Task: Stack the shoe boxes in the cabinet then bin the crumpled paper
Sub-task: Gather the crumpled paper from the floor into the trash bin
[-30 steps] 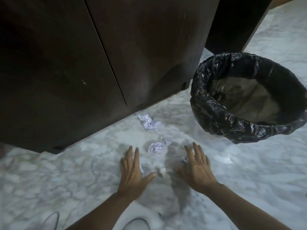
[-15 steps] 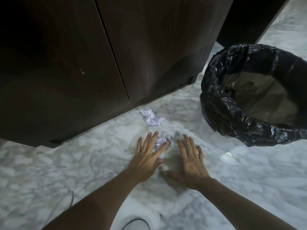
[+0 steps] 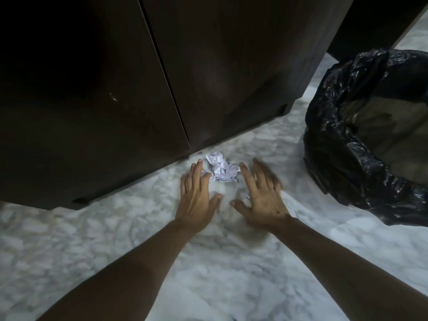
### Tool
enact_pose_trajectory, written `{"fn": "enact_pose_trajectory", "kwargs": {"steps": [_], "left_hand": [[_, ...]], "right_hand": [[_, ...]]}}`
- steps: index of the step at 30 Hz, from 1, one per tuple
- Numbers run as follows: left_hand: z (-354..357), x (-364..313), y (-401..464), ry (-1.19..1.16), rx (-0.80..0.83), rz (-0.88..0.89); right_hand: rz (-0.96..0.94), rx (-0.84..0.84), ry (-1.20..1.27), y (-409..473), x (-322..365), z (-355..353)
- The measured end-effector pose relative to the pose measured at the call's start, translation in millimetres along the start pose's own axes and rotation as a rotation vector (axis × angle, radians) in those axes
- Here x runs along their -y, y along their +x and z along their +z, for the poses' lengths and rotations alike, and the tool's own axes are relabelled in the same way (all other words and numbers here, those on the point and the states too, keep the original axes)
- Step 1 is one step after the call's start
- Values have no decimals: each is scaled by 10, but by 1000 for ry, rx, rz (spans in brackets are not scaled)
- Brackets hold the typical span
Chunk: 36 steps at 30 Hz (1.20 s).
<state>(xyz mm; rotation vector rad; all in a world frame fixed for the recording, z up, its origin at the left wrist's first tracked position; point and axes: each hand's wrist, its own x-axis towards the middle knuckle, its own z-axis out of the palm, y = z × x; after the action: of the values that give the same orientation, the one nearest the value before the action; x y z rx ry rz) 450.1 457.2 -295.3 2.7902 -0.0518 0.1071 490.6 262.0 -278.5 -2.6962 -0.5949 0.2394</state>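
Observation:
Crumpled white paper [image 3: 221, 169] lies in a small heap on the marble floor, just in front of the dark cabinet [image 3: 162, 89], whose two doors are shut. My left hand [image 3: 196, 193] lies flat on the floor at the heap's left side, fingers spread and touching the paper's edge. My right hand [image 3: 261, 195] lies flat to the right of the heap, fingers apart, slightly blurred. Neither hand holds anything. No shoe boxes are in view.
A bin lined with a black plastic bag [image 3: 328, 158] stands on the floor at the right, its mouth open towards me. White-grey marble floor [image 3: 231, 262] stretches below my forearms. A second dark cabinet side shows at the top right.
Both hands slid forward over the floor towards the cabinet, pushing the scattered paper pieces together into one heap near the cabinet's base. The view shifted left, so the bin sits farther right.

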Motion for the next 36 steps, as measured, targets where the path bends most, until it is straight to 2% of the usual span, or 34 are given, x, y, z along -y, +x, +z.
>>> {"fn": "enact_pose_trajectory", "kwargs": {"steps": [4, 7, 11, 16, 19, 23, 28, 36], "left_hand": [[-62, 103, 247, 19, 17, 81], [-125, 131, 408, 75, 84, 169], [-157, 144, 479, 34, 188, 178], [-80, 142, 303, -41, 60, 183], [-15, 95, 112, -15, -24, 142], [-16, 16, -83, -4, -22, 55], [-70, -72, -194, -26, -44, 55], [-42, -1, -466, -92, -118, 57]], "right_hand": [[-110, 52, -11, 247, 18, -85], [-150, -36, 11, 308, -1, -10], [-191, -173, 53, 232, -128, 98], [-201, -301, 86, 28, -220, 181], [-182, -260, 125, -54, -190, 206], [-187, -200, 143, -58, -48, 202], [-142, -130, 95, 21, 37, 234], [-180, -290, 71, -50, 58, 307]]}}
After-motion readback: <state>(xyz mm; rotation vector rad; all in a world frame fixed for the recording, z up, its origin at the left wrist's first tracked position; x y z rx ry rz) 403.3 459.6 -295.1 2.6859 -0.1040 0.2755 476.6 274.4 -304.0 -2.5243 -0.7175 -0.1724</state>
